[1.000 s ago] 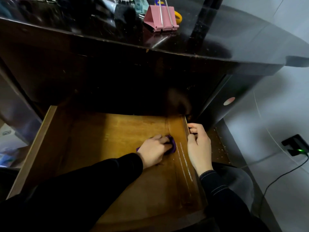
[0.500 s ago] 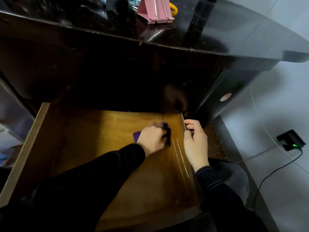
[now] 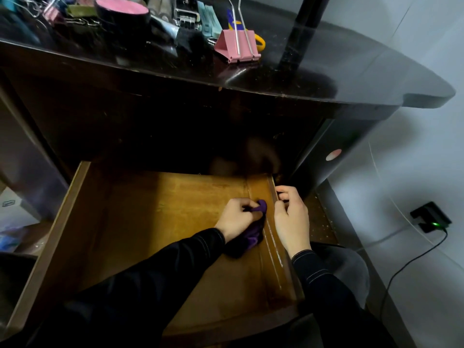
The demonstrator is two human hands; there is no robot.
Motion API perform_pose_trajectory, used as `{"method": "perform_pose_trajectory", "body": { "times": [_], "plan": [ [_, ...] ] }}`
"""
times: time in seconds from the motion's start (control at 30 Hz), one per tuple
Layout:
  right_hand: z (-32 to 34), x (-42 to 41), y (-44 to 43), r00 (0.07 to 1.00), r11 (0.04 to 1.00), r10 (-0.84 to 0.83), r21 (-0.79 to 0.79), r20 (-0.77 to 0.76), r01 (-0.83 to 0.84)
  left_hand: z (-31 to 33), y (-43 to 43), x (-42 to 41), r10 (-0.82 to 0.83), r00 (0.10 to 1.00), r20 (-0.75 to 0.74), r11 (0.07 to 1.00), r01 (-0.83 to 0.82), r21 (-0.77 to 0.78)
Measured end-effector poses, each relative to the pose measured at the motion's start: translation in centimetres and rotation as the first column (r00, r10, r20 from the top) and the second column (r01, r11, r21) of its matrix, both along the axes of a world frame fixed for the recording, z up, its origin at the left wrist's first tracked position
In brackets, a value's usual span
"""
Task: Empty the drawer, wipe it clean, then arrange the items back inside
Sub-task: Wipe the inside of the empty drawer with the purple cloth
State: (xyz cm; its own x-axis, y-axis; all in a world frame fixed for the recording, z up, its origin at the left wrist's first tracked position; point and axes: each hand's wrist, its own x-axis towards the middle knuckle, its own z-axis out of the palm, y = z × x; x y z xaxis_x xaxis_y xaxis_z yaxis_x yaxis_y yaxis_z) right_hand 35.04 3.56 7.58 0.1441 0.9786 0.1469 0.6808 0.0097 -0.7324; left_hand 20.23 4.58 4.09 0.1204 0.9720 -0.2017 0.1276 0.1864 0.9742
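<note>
Purple cloth (image 3: 252, 233) gripped in the left hand (image 3: 234, 218) wipes the drawer (image 3: 125, 222); the right hand (image 3: 292, 219) clasps its side wall alongside. Pressing firmly into the seam between them should help.

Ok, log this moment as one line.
step: wiping | left hand: grips purple cloth in drawer | right hand: holds drawer side

Dim scene, warm light on drawer (image 3: 150, 222) floor, glare on desktop (image 3: 326, 79), wide-angle bending edges

Cloth (image 3: 253, 231) in drawer (image 3: 67, 222), binder clip (image 3: 237, 45) on desktop (image 3: 351, 79) behind
</note>
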Motion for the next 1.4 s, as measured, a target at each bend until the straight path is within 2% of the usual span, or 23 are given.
{"method": "perform_pose_trajectory", "body": {
  "times": [0.17,0.33,0.4,0.53,0.6,0.73,0.8,0.97,1.03,1.17,1.23,1.33,1.4],
  "plan": [
    [0.1,0.0,-0.1,1.0,1.0,0.002,-0.013,-0.011,-0.002,-1.1,-1.0,-0.4,-0.083,0.989,-0.124,0.996,0.084,0.008],
    [0.0,0.1,-0.2,0.998,1.0,-0.02,-0.002,-0.056,0.02,0.3,-0.8,-0.3,-0.037,0.996,-0.079,0.978,0.052,0.203],
    [-0.2,0.1,-0.1,0.997,1.0,-0.026,-0.001,-0.069,0.026,0.2,-1.1,-0.3,-0.062,0.99,-0.125,0.962,0.093,0.257],
    [0.0,0.1,-0.2,0.997,0.999,-0.03,-0.014,-0.071,0.029,-1.1,-2.1,0.0,-0.091,0.973,-0.211,0.984,0.121,0.133],
    [0.0,0.0,-0.3,0.996,0.999,-0.032,-0.023,-0.086,0.03,-1.0,-2.1,0.0,-0.079,0.97,-0.231,0.984,0.113,0.136],
    [-0.1,0.1,-0.2,0.991,0.999,-0.038,-0.009,-0.128,0.037,0.4,-1.6,0.3,-0.031,0.983,-0.18,0.943,0.088,0.322],
    [-0.3,0.3,-0.2,0.99,0.999,-0.04,0.001,-0.136,0.041,0.4,-1.8,0.4,-0.026,0.984,-0.174,0.933,0.087,0.348],
    [-0.5,0.5,-0.1,0.991,0.999,-0.048,-0.01,-0.129,0.047,-0.5,-2.3,-0.2,-0.155,0.958,-0.24,0.964,0.2,0.176],
    [-0.5,0.5,-0.1,0.99,0.999,-0.047,-0.013,-0.134,0.045,0.2,-1.9,-0.3,-0.134,0.961,-0.243,0.95,0.195,0.245],
    [-0.4,0.5,-0.2,0.988,0.999,-0.041,0.002,-0.151,0.042,1.5,-2.0,0.5,-0.047,0.989,-0.138,0.909,0.1,0.404],
    [-0.5,0.5,-0.1,0.988,0.999,-0.042,0.002,-0.149,0.043,0.8,-2.6,0.5,-0.047,0.983,-0.18,0.917,0.114,0.381],
    [-0.5,0.5,-0.2,0.99,0.999,-0.051,-0.005,-0.133,0.051,-0.3,-2.9,0.0,-0.147,0.945,-0.292,0.957,0.211,0.2],
    [-0.5,0.5,-0.2,0.99,0.998,-0.056,-0.002,-0.129,0.056,-0.2,-2.8,-0.2,-0.176,0.931,-0.32,0.955,0.24,0.172]
  ]
}}
